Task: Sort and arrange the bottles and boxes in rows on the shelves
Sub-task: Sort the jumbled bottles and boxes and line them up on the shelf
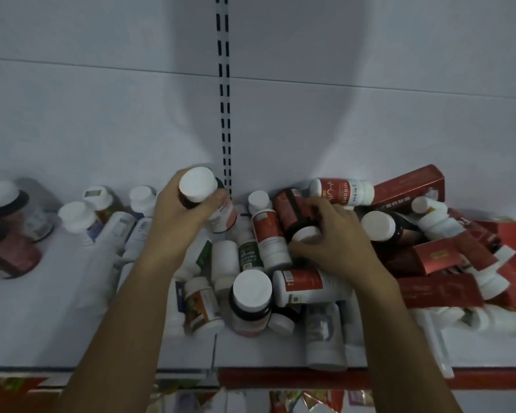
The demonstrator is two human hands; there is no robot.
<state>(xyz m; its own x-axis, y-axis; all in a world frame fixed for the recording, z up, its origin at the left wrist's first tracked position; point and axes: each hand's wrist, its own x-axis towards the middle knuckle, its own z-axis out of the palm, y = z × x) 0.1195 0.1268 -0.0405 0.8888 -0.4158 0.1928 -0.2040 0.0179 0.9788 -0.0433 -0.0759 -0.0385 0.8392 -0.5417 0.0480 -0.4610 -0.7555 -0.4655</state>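
White shelf [72, 323], left grip [176, 213] round white-capped bottle [197, 183], right grip [334, 234] round red-labelled bottle [292, 213]

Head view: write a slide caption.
Left hand holds a white-capped bottle; right hand grips a red-labelled bottle in the pile.

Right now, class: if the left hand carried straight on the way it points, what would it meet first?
Probably the shelf's back panel, near the slotted upright. The left hand grips a white-capped bottle, and nothing else shows beyond it, though depth is unclear.
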